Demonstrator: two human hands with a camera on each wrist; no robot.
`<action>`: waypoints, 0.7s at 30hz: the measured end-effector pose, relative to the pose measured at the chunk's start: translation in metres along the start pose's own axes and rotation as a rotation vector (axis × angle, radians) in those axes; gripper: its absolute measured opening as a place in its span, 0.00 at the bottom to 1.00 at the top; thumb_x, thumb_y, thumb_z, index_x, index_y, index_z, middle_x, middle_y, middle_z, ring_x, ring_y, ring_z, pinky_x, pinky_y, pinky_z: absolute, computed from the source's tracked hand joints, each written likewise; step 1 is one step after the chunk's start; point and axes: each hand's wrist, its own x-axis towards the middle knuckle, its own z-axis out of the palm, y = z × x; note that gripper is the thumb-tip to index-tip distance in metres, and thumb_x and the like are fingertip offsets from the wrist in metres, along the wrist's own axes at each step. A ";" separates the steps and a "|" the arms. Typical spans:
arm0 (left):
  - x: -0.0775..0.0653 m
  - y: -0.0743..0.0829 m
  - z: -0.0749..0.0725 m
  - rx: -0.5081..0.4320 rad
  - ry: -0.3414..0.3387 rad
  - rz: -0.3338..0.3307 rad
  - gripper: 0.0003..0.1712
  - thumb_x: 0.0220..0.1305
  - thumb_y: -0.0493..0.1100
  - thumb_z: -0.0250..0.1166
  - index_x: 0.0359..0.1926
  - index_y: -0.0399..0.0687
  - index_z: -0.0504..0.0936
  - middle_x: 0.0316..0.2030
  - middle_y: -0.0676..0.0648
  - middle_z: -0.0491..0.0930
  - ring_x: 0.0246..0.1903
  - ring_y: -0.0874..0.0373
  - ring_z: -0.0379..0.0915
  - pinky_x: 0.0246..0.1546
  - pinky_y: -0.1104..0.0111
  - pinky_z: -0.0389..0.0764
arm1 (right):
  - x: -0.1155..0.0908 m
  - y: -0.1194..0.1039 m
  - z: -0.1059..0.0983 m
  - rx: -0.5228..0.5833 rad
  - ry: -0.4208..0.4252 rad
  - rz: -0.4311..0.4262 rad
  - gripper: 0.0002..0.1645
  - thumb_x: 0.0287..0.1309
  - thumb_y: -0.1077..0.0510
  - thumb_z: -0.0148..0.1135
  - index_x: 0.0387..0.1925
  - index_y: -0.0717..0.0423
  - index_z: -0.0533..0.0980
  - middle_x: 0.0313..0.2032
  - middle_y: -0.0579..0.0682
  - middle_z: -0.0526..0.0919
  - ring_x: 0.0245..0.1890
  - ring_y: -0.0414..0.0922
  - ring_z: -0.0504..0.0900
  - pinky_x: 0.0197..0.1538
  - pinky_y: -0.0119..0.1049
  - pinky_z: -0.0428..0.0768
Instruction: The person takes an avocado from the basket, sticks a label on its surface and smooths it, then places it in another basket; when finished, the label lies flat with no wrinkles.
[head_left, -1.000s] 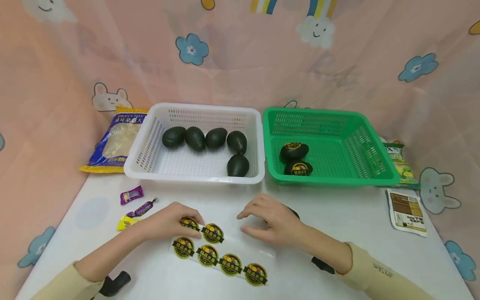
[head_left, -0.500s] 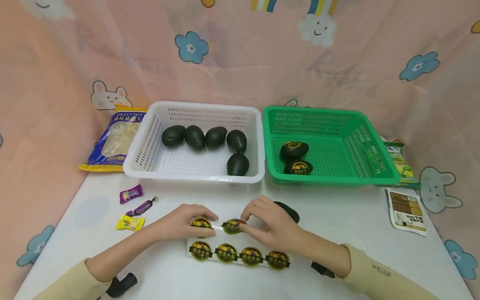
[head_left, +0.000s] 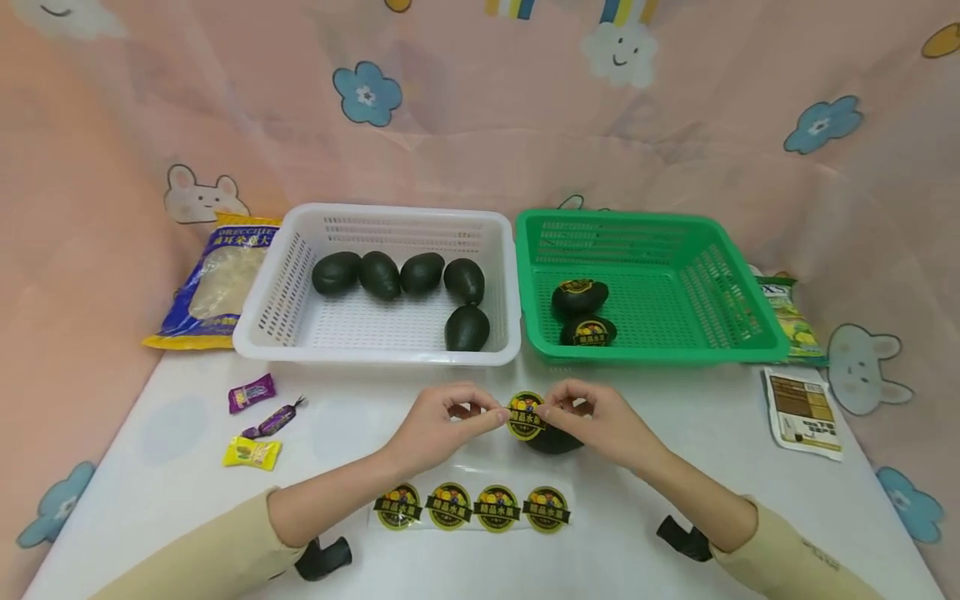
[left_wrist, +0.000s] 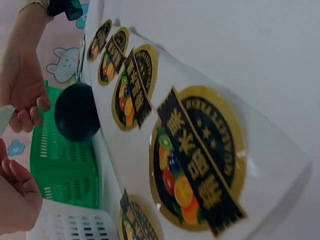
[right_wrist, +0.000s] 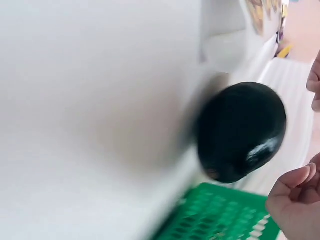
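A round black-and-gold fruit sticker [head_left: 526, 415] is stretched between my two hands in the head view. My left hand [head_left: 448, 421] pinches its left end, and my right hand [head_left: 600, 423] pinches the right end. Just behind and below the sticker, a dark avocado [head_left: 557, 442] lies on the table, partly covered by it; the right wrist view also shows this avocado [right_wrist: 242, 131]. Nearer the body lies the clear sticker sheet [head_left: 480, 471], with a row of several stickers [left_wrist: 197, 160] along its front edge.
A white basket [head_left: 375, 358] at the back holds several plain avocados. Beside it, a green basket [head_left: 660, 354] contains two stickered ones. Wrapped candies [head_left: 252, 452] and a pasta bag [head_left: 217, 283] are on the left; snack packets [head_left: 804, 414] are on the right.
A sticker has come off the sheet's back row in the right hand. The left hand has let go of the sheet, moved right and taken the sticker's other end, above the avocado.
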 end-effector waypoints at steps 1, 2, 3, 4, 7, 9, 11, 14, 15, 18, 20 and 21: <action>0.003 0.000 0.004 0.000 0.002 -0.005 0.06 0.62 0.49 0.68 0.34 0.55 0.88 0.29 0.57 0.81 0.32 0.60 0.72 0.37 0.68 0.76 | -0.002 0.003 -0.003 0.022 0.004 0.044 0.07 0.62 0.53 0.66 0.35 0.52 0.81 0.31 0.46 0.79 0.32 0.43 0.74 0.35 0.33 0.74; 0.005 -0.001 0.009 0.008 0.002 -0.009 0.06 0.62 0.49 0.69 0.33 0.55 0.88 0.29 0.57 0.81 0.30 0.60 0.71 0.35 0.69 0.75 | -0.004 0.007 -0.006 0.029 0.007 0.080 0.08 0.62 0.52 0.65 0.35 0.53 0.81 0.32 0.46 0.80 0.31 0.43 0.73 0.35 0.33 0.74; 0.008 -0.003 0.013 0.025 -0.001 -0.011 0.05 0.62 0.49 0.69 0.32 0.56 0.88 0.27 0.58 0.81 0.29 0.60 0.70 0.33 0.69 0.74 | -0.006 0.010 -0.008 0.028 0.011 0.104 0.09 0.62 0.52 0.65 0.34 0.53 0.81 0.31 0.47 0.79 0.30 0.43 0.73 0.33 0.33 0.73; 0.011 -0.005 0.018 0.043 -0.005 -0.014 0.06 0.61 0.50 0.69 0.31 0.57 0.88 0.26 0.58 0.80 0.27 0.60 0.69 0.31 0.70 0.72 | -0.007 0.014 -0.011 0.014 0.014 0.116 0.09 0.62 0.52 0.65 0.34 0.53 0.81 0.30 0.47 0.79 0.29 0.43 0.72 0.32 0.33 0.72; 0.020 -0.013 0.030 0.101 -0.014 -0.015 0.06 0.60 0.50 0.70 0.28 0.57 0.88 0.23 0.60 0.79 0.24 0.61 0.68 0.27 0.71 0.70 | -0.011 0.023 -0.016 -0.125 0.050 0.110 0.08 0.61 0.49 0.66 0.30 0.47 0.81 0.28 0.42 0.78 0.28 0.42 0.69 0.31 0.33 0.68; 0.025 -0.019 0.036 0.146 -0.014 -0.021 0.06 0.59 0.49 0.71 0.27 0.57 0.88 0.23 0.62 0.78 0.23 0.62 0.67 0.26 0.71 0.70 | -0.012 0.029 -0.017 -0.198 0.063 0.105 0.10 0.61 0.48 0.66 0.27 0.45 0.79 0.26 0.41 0.76 0.29 0.42 0.69 0.33 0.35 0.67; 0.028 -0.024 0.040 0.185 -0.013 -0.026 0.07 0.59 0.48 0.71 0.26 0.56 0.88 0.22 0.62 0.77 0.21 0.63 0.67 0.25 0.71 0.70 | -0.012 0.034 -0.017 -0.263 0.077 0.095 0.13 0.60 0.45 0.66 0.24 0.43 0.77 0.25 0.40 0.75 0.31 0.43 0.69 0.36 0.37 0.67; 0.031 -0.026 0.041 0.256 -0.023 -0.035 0.07 0.59 0.48 0.70 0.25 0.57 0.87 0.21 0.63 0.77 0.21 0.65 0.67 0.24 0.71 0.70 | -0.012 0.038 -0.016 -0.332 0.125 0.056 0.17 0.56 0.42 0.69 0.20 0.42 0.74 0.22 0.38 0.72 0.29 0.42 0.68 0.35 0.36 0.66; 0.032 -0.025 0.040 0.286 -0.025 -0.033 0.08 0.59 0.49 0.70 0.24 0.58 0.86 0.21 0.63 0.76 0.20 0.66 0.67 0.23 0.71 0.70 | -0.011 0.039 -0.016 -0.350 0.151 0.018 0.18 0.54 0.43 0.71 0.20 0.42 0.72 0.21 0.38 0.71 0.28 0.41 0.68 0.34 0.35 0.66; 0.033 -0.023 0.038 0.389 -0.031 0.037 0.10 0.58 0.50 0.70 0.23 0.60 0.82 0.22 0.64 0.75 0.21 0.67 0.67 0.23 0.73 0.69 | -0.010 0.043 -0.015 -0.400 0.212 -0.187 0.16 0.49 0.51 0.76 0.23 0.42 0.73 0.23 0.38 0.72 0.27 0.41 0.69 0.31 0.34 0.68; 0.034 -0.022 0.038 0.460 -0.034 0.158 0.08 0.59 0.50 0.70 0.26 0.59 0.81 0.25 0.62 0.76 0.25 0.66 0.69 0.26 0.74 0.70 | -0.009 0.046 -0.014 -0.417 0.213 -0.339 0.14 0.47 0.58 0.77 0.29 0.43 0.76 0.27 0.38 0.75 0.29 0.41 0.71 0.32 0.35 0.71; 0.034 -0.022 0.039 0.503 -0.036 0.231 0.07 0.60 0.51 0.70 0.28 0.59 0.82 0.28 0.61 0.76 0.27 0.65 0.70 0.26 0.74 0.70 | -0.008 0.048 -0.013 -0.413 0.201 -0.396 0.14 0.46 0.60 0.77 0.32 0.44 0.78 0.30 0.39 0.77 0.30 0.41 0.73 0.32 0.36 0.73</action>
